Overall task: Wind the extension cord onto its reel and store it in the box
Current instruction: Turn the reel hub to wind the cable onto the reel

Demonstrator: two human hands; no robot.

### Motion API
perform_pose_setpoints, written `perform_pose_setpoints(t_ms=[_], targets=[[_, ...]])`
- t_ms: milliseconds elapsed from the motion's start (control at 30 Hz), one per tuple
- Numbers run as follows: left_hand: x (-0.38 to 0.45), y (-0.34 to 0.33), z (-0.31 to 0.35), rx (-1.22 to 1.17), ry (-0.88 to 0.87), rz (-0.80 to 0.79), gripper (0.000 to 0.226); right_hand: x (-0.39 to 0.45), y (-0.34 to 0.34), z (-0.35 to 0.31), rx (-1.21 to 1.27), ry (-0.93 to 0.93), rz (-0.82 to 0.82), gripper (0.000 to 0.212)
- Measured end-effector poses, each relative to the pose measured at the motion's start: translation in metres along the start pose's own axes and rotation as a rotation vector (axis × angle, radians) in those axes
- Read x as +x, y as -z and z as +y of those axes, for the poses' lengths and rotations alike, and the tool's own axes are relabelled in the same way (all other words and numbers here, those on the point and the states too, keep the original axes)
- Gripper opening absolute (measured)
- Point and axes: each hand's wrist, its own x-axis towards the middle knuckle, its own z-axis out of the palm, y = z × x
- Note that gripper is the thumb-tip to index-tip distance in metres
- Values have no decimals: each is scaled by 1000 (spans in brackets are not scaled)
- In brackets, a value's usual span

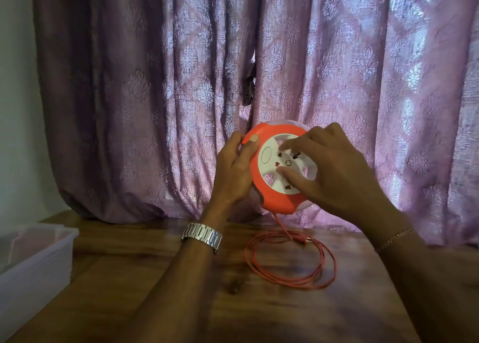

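A round orange reel [276, 197] with a white socket face [269, 158] is held up above the wooden table [181, 290], its face turned toward me. My left hand [233, 171] grips the reel's left rim, thumb on the orange edge. My right hand [334, 171] lies over the reel's right side, with its fingers pressed on the white face. An orange cord [290, 262] hangs from the reel's underside and lies in loose loops on the table below. Its plug end [307, 239] rests on the loops.
A translucent plastic box [33, 262] stands at the table's left edge. A purple patterned curtain [155, 96] hangs right behind the table. A metal watch [202, 235] is on my left wrist and a thin bracelet [396, 237] on my right.
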Motion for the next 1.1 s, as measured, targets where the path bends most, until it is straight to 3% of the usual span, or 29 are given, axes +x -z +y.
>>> perform_pose_setpoints(t_ms=[67,167,233,467,633,800,900,1000,1100], targets=[[1,2,-1,-12,7,-2,30,0,1,5,63,98,-70,24],[2,4,-1,-26,12,-10,29,0,-1,4,33,144,-186,55],[2,4,1,-41,1,-18,27,1,-2,0,-22,151,-219,63],[1,2,-2,-18,-15,-17,30,2,1,-1,-152,160,-141,55],[-1,0,-3,43,-23,-15,29,-1,2,-3,-220,22,-155,55],[-3,-2,0,63,-22,-10,29,-1,1,-11,-146,-219,48,63],[-2,-2,-1,40,-12,-6,29,0,0,-12,-154,-240,39,69],[-1,-1,-3,78,-7,-8,29,1,2,-9,-134,-167,14,58],[0,2,-5,105,-11,-24,29,3,4,-5,-69,2,22,26]])
